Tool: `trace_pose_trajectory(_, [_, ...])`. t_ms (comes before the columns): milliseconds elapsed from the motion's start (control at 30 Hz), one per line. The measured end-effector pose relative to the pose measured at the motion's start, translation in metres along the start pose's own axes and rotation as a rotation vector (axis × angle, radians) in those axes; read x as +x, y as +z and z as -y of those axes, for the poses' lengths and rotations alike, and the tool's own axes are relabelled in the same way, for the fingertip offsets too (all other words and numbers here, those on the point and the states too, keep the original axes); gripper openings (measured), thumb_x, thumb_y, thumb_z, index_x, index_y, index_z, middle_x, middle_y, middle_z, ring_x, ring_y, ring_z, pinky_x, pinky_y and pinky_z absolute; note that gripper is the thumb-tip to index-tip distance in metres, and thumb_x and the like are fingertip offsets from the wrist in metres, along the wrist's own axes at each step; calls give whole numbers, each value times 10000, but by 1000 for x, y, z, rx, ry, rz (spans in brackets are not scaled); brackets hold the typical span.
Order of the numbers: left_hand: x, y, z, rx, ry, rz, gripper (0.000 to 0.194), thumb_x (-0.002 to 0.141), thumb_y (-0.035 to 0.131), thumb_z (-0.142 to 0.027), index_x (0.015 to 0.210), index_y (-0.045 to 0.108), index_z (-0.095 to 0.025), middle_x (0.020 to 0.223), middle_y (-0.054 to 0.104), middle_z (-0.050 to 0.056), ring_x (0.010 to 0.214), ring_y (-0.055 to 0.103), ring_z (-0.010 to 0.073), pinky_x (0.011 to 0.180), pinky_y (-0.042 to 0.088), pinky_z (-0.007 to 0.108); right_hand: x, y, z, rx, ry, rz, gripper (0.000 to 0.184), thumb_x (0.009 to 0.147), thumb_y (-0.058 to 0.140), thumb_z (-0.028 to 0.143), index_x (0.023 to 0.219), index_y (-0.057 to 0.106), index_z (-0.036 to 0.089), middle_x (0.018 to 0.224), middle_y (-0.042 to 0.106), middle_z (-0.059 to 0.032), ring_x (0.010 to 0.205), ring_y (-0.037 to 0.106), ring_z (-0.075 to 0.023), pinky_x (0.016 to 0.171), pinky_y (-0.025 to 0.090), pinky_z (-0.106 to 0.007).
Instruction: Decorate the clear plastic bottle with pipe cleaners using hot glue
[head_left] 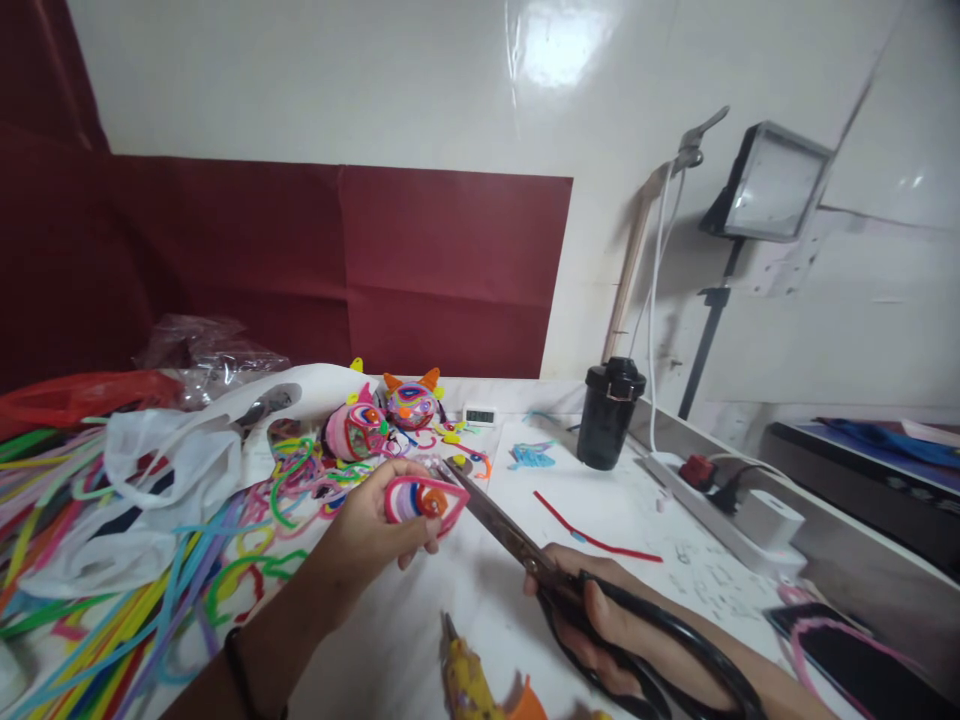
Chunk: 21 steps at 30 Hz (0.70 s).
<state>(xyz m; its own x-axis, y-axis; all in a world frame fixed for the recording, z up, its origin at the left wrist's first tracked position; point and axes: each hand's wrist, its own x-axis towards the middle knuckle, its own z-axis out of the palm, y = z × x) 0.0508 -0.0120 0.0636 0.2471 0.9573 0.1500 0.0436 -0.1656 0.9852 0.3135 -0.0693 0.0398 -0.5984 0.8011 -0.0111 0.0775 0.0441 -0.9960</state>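
My left hand (382, 520) pinches a teardrop-shaped pipe-cleaner piece (409, 500) with a pink outline and coiled purple, blue and orange inside. In my right hand (592, 610) is a pair of large scissors (517, 545) with black handles. The blades reach up and left to the pointed end of the teardrop piece; whether they touch it I cannot tell. Below the hands lies a yellow glue gun (469, 680), partly cut off by the frame's lower edge. A red pipe cleaner (592, 535) rests on the white table right of the blades.
Loose pipe cleaners (165, 590) and a white plastic bag (172, 460) crowd the left. Behind stand two colourful pipe-cleaner figures (412, 405) and a small digital clock (480, 416). To the right are a black bottle (606, 415), a power strip (720, 520) and a phone (862, 660).
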Motion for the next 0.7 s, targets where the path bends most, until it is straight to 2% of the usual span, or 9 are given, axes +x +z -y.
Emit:
trace_pose_trajectory(300, [1,-1,0,-13,-10,-1,412,676,733,-244,1016,507,-191,583,666,-30,517,540,117,437,365,178,-6,4,3,-24,17,-35,546,873,447,717,1030,566,208,743,468,7,553,351,-82,474,288,-199])
trace_pose_trajectory(500, [0,0,-2,21,-24,-18,429,664,727,-243,1023,499,-186,558,655,-39,481,492,98,434,354,174,-2,3,5,7,16,14,632,833,456,763,1075,544,186,689,422,37,484,288,-51,408,243,-167])
trace_pose_trajectory(700, [-1,2,-7,30,-42,-23,444,651,728,-241,1026,497,-182,545,645,-46,461,472,88,428,338,173,-3,4,6,-77,5,-21,634,842,442,761,1061,541,175,674,421,43,457,276,-42,383,219,-165])
